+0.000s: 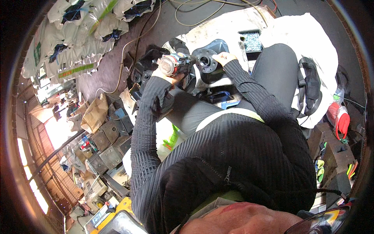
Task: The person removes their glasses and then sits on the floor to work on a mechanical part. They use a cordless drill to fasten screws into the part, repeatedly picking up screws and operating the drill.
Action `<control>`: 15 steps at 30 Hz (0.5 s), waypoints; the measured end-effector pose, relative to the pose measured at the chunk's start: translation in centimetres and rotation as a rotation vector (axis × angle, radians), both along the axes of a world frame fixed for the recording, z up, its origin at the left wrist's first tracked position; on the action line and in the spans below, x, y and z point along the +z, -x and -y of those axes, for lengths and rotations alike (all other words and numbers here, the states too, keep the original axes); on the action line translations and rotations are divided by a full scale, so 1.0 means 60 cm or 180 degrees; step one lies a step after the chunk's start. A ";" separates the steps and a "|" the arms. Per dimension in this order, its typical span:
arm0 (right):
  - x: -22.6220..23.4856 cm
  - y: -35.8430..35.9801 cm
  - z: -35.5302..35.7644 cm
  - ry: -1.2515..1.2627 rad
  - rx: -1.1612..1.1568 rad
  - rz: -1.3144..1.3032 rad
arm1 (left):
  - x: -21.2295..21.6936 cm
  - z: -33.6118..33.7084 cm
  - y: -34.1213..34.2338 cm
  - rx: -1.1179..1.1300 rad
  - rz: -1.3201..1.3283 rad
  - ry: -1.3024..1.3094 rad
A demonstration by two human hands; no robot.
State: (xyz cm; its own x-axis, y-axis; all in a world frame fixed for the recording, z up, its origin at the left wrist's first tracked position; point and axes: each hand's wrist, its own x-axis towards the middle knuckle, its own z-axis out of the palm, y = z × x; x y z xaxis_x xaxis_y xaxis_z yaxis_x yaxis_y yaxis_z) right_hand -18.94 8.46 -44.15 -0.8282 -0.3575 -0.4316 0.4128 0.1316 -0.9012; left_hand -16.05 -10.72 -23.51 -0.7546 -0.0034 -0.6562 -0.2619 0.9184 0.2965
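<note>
My left hand (168, 76) is closed around a drill-like power tool (171, 64) with a round silvery end and red and dark parts. The tool's dark tip points right, close to a black flanged part (206, 69) with a round central hole and small holes around it. At that part's right edge, my right hand (225, 58) grips it with bent fingers. It is held above my lap; whether the tip touches it I cannot tell. Other black moulded parts (150, 58) are piled beside and behind the tool, partly hidden by my left hand.
A dark tray (252, 41) of small shiny pieces lies on white sheeting beyond my right knee. White bags (78, 43) with dark contents are stacked at the far left. Hoses (124, 58) cross the floor. Grey blocks (105, 136) and a paper bag (94, 114) crowd the left.
</note>
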 end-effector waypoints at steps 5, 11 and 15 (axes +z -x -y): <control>0.012 0.001 0.008 -0.0134 0.0174 0.0067 | -0.038 0.023 -0.010 0.1007 0.0062 -0.0511; 0.012 0.007 0.005 -0.0204 0.0163 0.0063 | -0.042 0.027 -0.028 0.0732 -0.0604 -0.0675; 0.024 0.008 0.001 -0.0133 0.0143 0.0142 | -0.047 0.041 -0.035 0.0505 -0.1105 -0.0815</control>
